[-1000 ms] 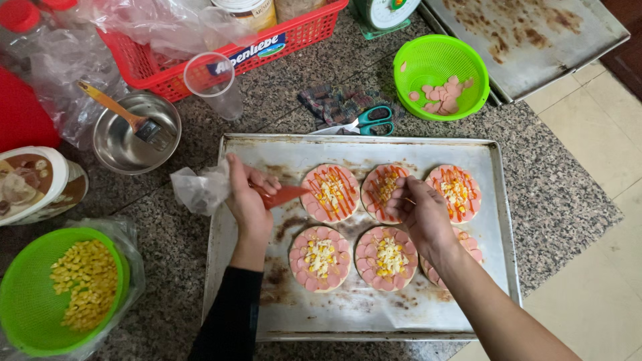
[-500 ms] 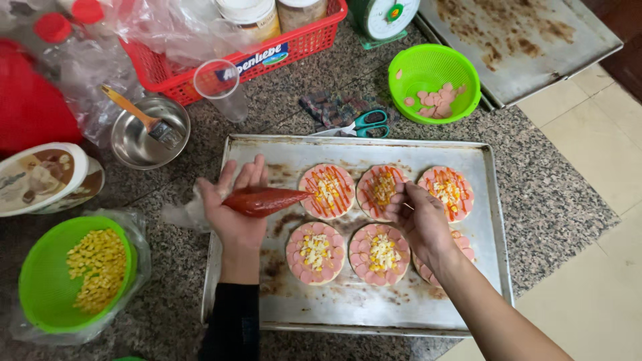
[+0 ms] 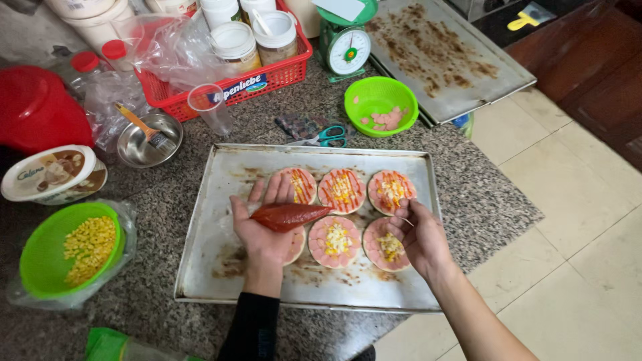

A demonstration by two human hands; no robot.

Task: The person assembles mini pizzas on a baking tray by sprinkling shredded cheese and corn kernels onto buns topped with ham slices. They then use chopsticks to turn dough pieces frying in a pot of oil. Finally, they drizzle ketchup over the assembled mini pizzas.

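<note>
Across your left hand (image 3: 267, 230) lies the red sauce bag (image 3: 289, 216), resting on the open palm with the fingers (image 3: 273, 192) spread flat, not clenched round it. Its long axis runs pretty much left to right over the baking tray (image 3: 221, 200), and the tapered tip points right, toward your right hand (image 3: 420, 237). That one has its fingers curled loosely over the lower right mini pizza (image 3: 384, 244), pinching something tiny, can't tell what. Six topped rounds sit on the tray, the top middle pizza (image 3: 342, 190) striped with sauce. Compared to half a second back, the bag lies just the same way on your palm. Further out on the tabletop (image 3: 481, 207): scissors (image 3: 328, 136), a green bowl of ham bits (image 3: 380, 105), and a green strainer of corn (image 3: 70, 249).
</note>
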